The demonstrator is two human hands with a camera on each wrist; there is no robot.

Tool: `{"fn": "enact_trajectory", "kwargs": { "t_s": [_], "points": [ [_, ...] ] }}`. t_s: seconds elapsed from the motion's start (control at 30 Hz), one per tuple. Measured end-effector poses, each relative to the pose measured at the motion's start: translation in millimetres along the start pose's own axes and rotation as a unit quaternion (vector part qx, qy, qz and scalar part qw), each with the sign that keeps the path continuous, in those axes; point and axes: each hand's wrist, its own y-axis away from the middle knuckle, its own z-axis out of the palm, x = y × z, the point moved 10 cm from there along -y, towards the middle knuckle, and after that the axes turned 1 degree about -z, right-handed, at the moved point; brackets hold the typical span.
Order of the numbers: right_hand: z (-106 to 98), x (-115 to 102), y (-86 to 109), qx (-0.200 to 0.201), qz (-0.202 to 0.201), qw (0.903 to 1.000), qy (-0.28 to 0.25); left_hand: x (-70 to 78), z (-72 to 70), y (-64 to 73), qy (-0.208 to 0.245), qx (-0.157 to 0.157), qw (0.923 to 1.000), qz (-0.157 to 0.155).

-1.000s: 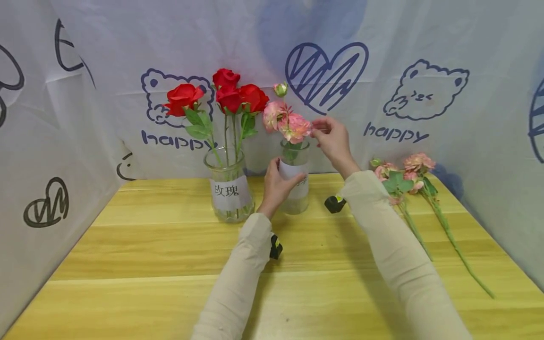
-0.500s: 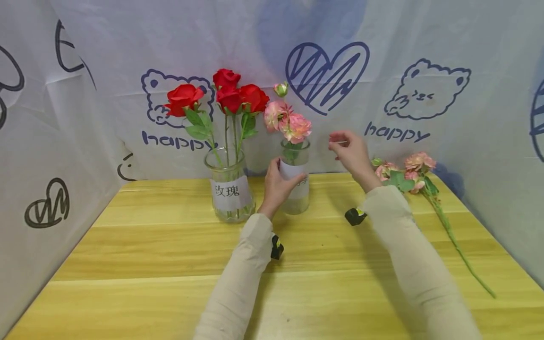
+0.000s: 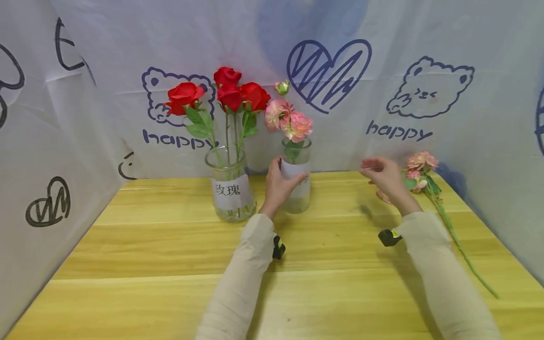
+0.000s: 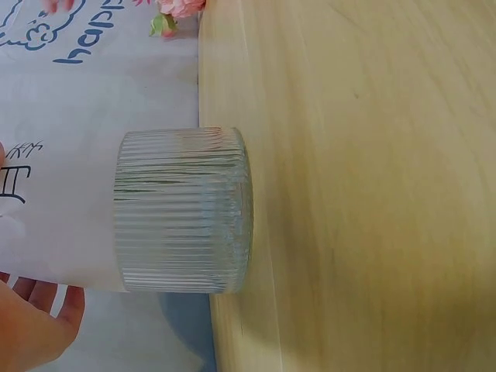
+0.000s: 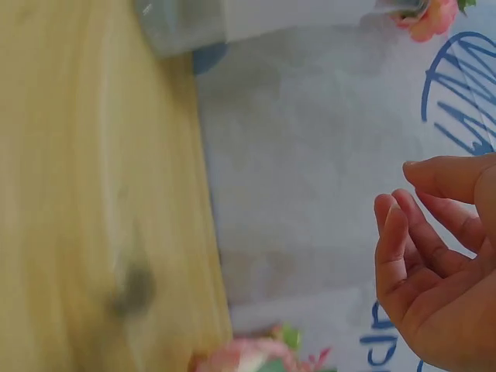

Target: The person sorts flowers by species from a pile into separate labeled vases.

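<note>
My left hand [image 3: 281, 188] grips a clear glass vase [image 3: 296, 204] with a white paper label. Its ribbed base [image 4: 182, 213] stands on the table in the left wrist view, and the fingers lie against the label. Pink flowers with a green bud [image 3: 293, 123] rise from this vase. To the right, my right hand [image 3: 388, 180] is in the air with loosely bent fingers and nothing between them; the right wrist view shows a gap between thumb and fingertips. Just beyond it lie pink flower stems [image 3: 421, 163] on the table, partly hidden by the hand and forearm.
Left of the held vase stands a wider glass vase [image 3: 231, 196], labelled, with several red roses [image 3: 229, 97]. A white printed cloth [image 3: 340, 28] hangs behind and on both sides of the wooden table [image 3: 161, 250].
My right hand has left the pink flowers in the vase and moved right and down toward the pink stems lying on the table. The left hand keeps its hold on the vase.
</note>
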Motion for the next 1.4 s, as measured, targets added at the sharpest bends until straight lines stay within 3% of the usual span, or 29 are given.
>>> {"fn": "enact_trajectory", "kwargs": {
  "t_s": [0.17, 0.63, 0.87, 1.1, 1.23, 1.4],
  "points": [
    [-23, 19, 17.1, 0.005, -0.002, 0.9983, 0.058, -0.4, 3.1, 1.7, 0.002, -0.007, 0.9999, -0.01],
    [-66, 66, 40.4, -0.012, 0.02, 0.9903, 0.137, 0.6, -0.2, -0.1, -0.006, -0.002, 1.0, -0.005],
    [-68, 90, 44.4, -0.048, 0.039, 0.9822, 0.177, -0.9, -0.8, 0.6, -0.004, -0.004, 1.0, -0.005],
    [-58, 115, 49.8, -0.118, 0.104, 0.9714, 0.178, -2.1, -1.1, 1.2, -0.006, -0.005, 0.9999, -0.009],
    [-54, 119, 51.9, -0.133, 0.124, 0.9707, 0.157, -2.1, -1.3, 0.7, -0.005, -0.002, 1.0, -0.006],
    [-53, 121, 52.9, -0.142, 0.125, 0.9642, 0.186, -2.9, -0.6, -0.3, -0.006, -0.001, 1.0, -0.003]
  ]
}}
